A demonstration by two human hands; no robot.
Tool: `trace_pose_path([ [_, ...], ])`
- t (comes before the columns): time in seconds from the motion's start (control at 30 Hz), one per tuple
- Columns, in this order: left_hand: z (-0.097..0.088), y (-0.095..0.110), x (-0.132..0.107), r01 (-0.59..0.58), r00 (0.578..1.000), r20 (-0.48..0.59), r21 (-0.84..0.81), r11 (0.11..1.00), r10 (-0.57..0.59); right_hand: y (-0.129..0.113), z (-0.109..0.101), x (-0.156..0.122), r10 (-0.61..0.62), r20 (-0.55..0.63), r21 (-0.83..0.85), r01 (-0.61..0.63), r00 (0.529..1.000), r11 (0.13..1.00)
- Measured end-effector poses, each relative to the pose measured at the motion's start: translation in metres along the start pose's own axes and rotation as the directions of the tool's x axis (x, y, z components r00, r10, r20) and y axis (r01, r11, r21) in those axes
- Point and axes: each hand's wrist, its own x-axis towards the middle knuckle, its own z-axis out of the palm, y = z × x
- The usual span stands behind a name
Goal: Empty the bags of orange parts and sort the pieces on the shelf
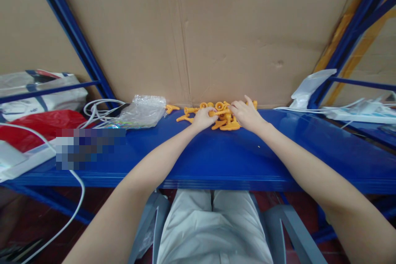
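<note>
A heap of yellow-orange plastic pieces (227, 126) lies at the back of the blue table, against the cardboard. Some pieces have round, cup-like ends; others are curved or branched. My left hand (204, 119) is closed at the heap's left side, its fingertips pinching one of the plastic pieces. From the right, my right hand (245, 115) reaches over the heap, thumb and fingers bent onto a piece and one finger raised. The exact shape of what each hand grips is partly hidden. Left of the heap, a small branched orange piece (171, 108) lies apart.
Clear plastic bags (144, 109) and white cables (95, 111) lie on the left, near a red bag (46, 128). A cardboard sheet (232, 37) stands behind the blue table (216, 161). White power strips (361, 114) sit at the right, beside a blue metal post (346, 37).
</note>
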Motion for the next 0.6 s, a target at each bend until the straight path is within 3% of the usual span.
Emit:
trace_pose_path([
  [0.2,0.001,0.002,-0.001,-0.019,1.0,0.009,0.056,0.998,0.018,0.0,-0.001,-0.001,0.05,-0.025,-0.016,-0.05,0.998,0.999],
  [0.47,-0.003,0.01,-0.012,-0.13,0.991,0.073,0.354,0.926,0.111,0.004,0.001,-0.002,0.125,-0.015,-0.069,-0.126,0.992,0.99],
  [0.6,-0.003,0.016,-0.017,-0.15,0.987,0.121,0.419,0.896,0.109,0.006,0.004,-0.003,0.109,-0.028,-0.057,-0.111,0.994,0.992],
])
